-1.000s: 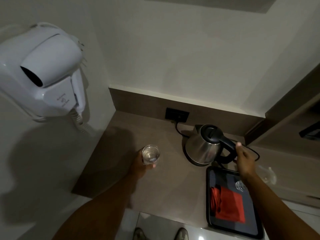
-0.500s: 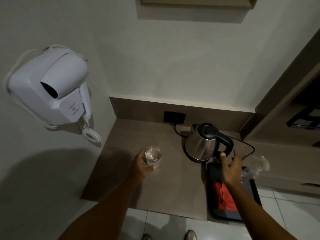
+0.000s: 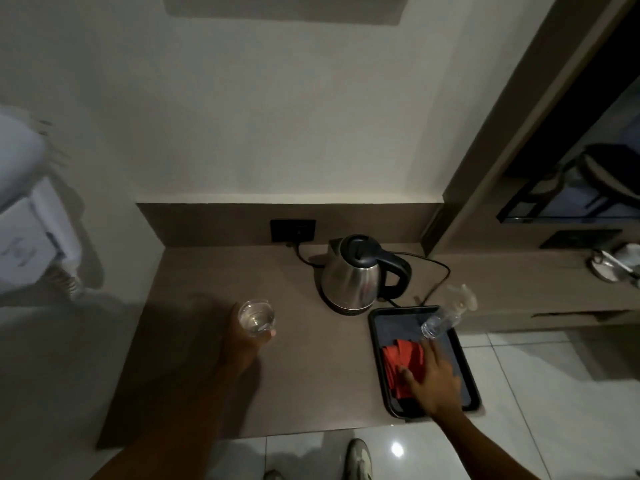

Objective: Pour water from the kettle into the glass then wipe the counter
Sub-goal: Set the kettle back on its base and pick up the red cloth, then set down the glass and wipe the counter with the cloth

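I find nothing I can read here. The white wall-mounted hair dryer [image 3: 31, 237] at the left edge carries a faint grey marking on its base, but it is too blurred for me to make out any letter or number. The steel kettle [image 3: 356, 275], the glass [image 3: 257, 317] and the dark tray [image 3: 464, 372] show me no label, brand or sign.
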`<action>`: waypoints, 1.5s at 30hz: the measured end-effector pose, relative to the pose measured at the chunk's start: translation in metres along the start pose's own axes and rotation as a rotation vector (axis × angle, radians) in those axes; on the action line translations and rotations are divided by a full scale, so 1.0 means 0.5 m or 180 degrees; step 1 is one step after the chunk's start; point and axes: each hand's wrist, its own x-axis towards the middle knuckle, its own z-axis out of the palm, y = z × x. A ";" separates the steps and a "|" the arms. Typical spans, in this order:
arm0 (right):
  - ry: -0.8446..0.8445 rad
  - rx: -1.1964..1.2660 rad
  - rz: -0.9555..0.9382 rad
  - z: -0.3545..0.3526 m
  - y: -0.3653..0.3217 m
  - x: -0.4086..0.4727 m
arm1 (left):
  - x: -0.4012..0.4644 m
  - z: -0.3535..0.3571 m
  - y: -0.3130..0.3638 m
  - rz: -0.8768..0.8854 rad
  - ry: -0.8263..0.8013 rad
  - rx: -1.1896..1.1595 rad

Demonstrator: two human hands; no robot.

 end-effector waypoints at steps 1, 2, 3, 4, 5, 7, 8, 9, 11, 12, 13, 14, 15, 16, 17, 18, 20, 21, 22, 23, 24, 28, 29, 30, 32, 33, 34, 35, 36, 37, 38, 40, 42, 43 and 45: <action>-0.0060 -0.0093 -0.0037 0.002 0.001 0.004 | 0.006 0.005 -0.003 -0.0017 -0.0015 -0.0068; -0.0114 -0.0193 -0.0087 0.004 0.001 0.008 | 0.011 0.008 -0.008 -0.0017 -0.0002 -0.0118; -0.0162 -0.0304 -0.0145 0.005 -0.004 0.013 | 0.015 0.009 -0.012 0.0012 0.0039 -0.0139; -0.0209 -0.0417 -0.0189 0.009 -0.007 0.017 | 0.018 0.012 -0.018 0.0078 0.0070 -0.0114; -0.0246 -0.0530 -0.0227 0.009 -0.013 0.019 | 0.016 0.013 -0.018 0.0156 0.0089 -0.0087; -0.0373 -0.0741 -0.0209 0.020 -0.018 0.022 | 0.015 0.019 -0.024 0.0132 0.0110 -0.0103; -0.0431 -0.0824 -0.0183 0.025 -0.020 0.022 | 0.012 0.022 -0.022 0.0030 0.0180 -0.0169; -0.0473 -0.0878 -0.0144 0.034 -0.020 0.019 | 0.009 0.024 -0.023 -0.0086 0.0279 -0.0162; -0.0441 -0.0957 -0.0103 0.043 -0.020 0.014 | 0.002 0.028 -0.023 -0.0237 0.0431 -0.0050; -0.0421 -0.1008 -0.0102 0.045 -0.022 0.014 | -0.001 0.028 -0.022 -0.0276 0.0472 0.0018; -0.0400 -0.1052 -0.0116 0.044 -0.022 0.016 | -0.003 0.030 -0.018 -0.0273 0.0510 0.0093; -0.0390 -0.1072 -0.0144 0.043 -0.023 0.018 | -0.003 0.031 -0.015 -0.0247 0.0559 0.0181; -0.0392 -0.1062 -0.0180 0.044 -0.024 0.022 | -0.002 0.029 -0.014 -0.0226 0.0612 0.0267; -0.0402 -0.1039 -0.0212 0.042 -0.023 0.026 | -0.002 0.029 -0.013 -0.0229 0.0643 0.0307; -0.0426 -0.1020 -0.0246 0.040 -0.022 0.030 | -0.002 0.027 -0.013 -0.0273 0.0660 0.0298; -0.0452 -0.1011 -0.0283 0.040 -0.020 0.033 | -0.002 0.024 -0.012 -0.0341 0.0659 0.0280; -0.0480 -0.1014 -0.0383 0.038 -0.015 0.041 | 0.000 0.020 -0.013 -0.0448 0.0611 0.0252; -0.0480 -0.1006 -0.0421 0.037 -0.013 0.045 | 0.002 0.017 -0.015 -0.0464 0.0573 0.0268; -0.0487 -0.1003 -0.0433 0.033 -0.011 0.047 | 0.003 0.015 -0.016 -0.0456 0.0514 0.0304; -0.0498 -0.1012 -0.0457 0.029 -0.012 0.049 | 0.004 0.011 -0.016 -0.0439 0.0454 0.0351; -0.0494 -0.1008 -0.0498 0.026 -0.014 0.051 | 0.004 0.005 -0.017 -0.0428 0.0412 0.0411; -0.0336 -0.0672 -0.0501 0.009 -0.024 0.056 | -0.004 -0.017 -0.026 -0.0368 0.0513 0.0518; -0.0260 -0.0569 -0.0499 0.003 -0.029 0.057 | -0.008 -0.025 -0.024 -0.0355 0.0575 0.0521; -0.0198 -0.0490 -0.0491 -0.002 -0.036 0.057 | -0.012 -0.034 -0.019 -0.0336 0.0650 0.0565; -0.0100 -0.0388 -0.0520 -0.005 -0.053 0.054 | -0.014 -0.058 -0.009 -0.0197 0.0804 0.0699; -0.0025 -0.0329 -0.0590 -0.003 -0.063 0.052 | -0.013 -0.073 -0.004 -0.0149 0.0841 0.0701; 0.0046 -0.0259 -0.0685 0.001 -0.074 0.049 | -0.011 -0.088 0.003 -0.0117 0.0857 0.0689; 0.0079 -0.0190 -0.0785 0.004 -0.088 0.047 | -0.007 -0.103 0.011 -0.0078 0.0869 0.0690; 0.0081 -0.0119 -0.0885 0.011 -0.103 0.043 | -0.002 -0.118 0.019 -0.0026 0.0883 0.0676; 0.0057 -0.0045 -0.0973 0.018 -0.120 0.041 | 0.003 -0.133 0.026 0.0003 0.0909 0.0645; 0.0028 0.0023 -0.1037 0.027 -0.137 0.037 | 0.008 -0.146 0.033 0.0012 0.0955 0.0605; -0.0001 0.0130 -0.1171 0.046 -0.173 0.029 | 0.021 -0.168 0.045 -0.0019 0.1050 0.0575; 0.0014 0.0206 -0.1383 0.068 -0.205 0.021 | 0.034 -0.185 0.050 -0.0072 0.1062 0.0482; -0.0018 0.0222 -0.1444 0.079 -0.222 0.018 | 0.043 -0.194 0.049 -0.0091 0.1073 0.0435; -0.0140 0.0227 -0.1427 0.099 -0.245 0.009 | 0.055 -0.205 0.045 -0.0149 0.1155 0.0435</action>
